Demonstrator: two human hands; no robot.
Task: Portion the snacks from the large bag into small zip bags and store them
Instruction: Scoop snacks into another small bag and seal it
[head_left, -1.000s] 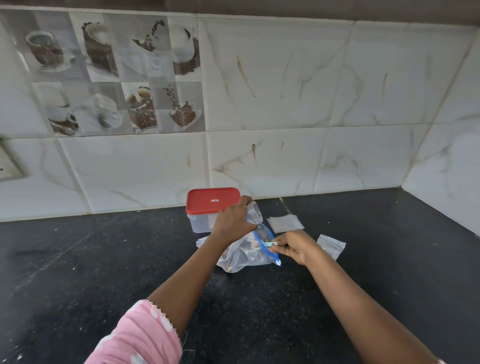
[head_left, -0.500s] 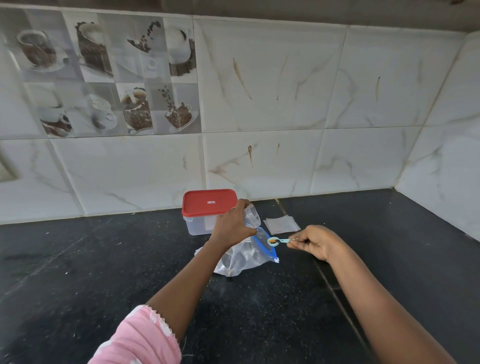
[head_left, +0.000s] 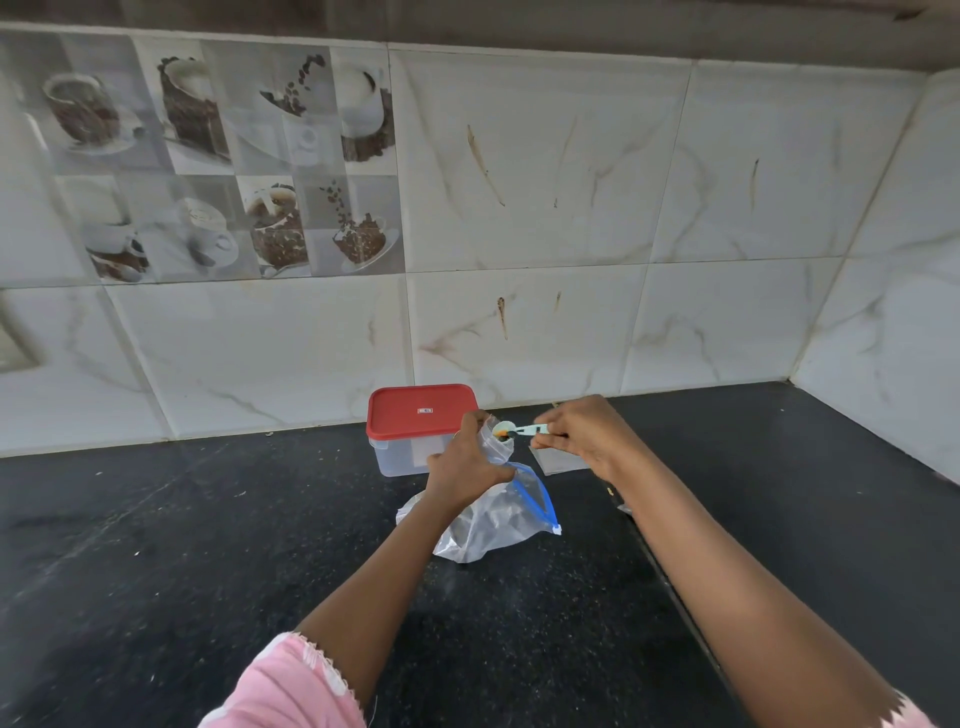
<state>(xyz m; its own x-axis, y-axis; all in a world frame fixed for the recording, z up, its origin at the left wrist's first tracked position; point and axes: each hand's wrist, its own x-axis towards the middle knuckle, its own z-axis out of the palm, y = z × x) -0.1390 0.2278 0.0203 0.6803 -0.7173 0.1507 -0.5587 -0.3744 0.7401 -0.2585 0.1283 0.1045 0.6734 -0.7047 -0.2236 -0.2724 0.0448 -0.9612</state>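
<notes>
The large clear bag with a blue zip strip (head_left: 498, 519) lies on the black counter, mouth to the right. My left hand (head_left: 465, 460) grips a small clear zip bag (head_left: 493, 439) and holds it upright above the large one. My right hand (head_left: 582, 431) pinches the handle of a small pale green spoon (head_left: 519, 430). The spoon's bowl, with a bit of orange snack in it, sits at the small bag's mouth.
A clear box with a red lid (head_left: 422, 415) stands against the tiled wall, just behind my left hand. A flat empty small bag (head_left: 556, 462) lies under my right hand. A side wall closes the counter on the right.
My right hand drew the spoon out of the large bag, then lifted it up and left to the mouth of the small bag. My left hand stayed in place.
</notes>
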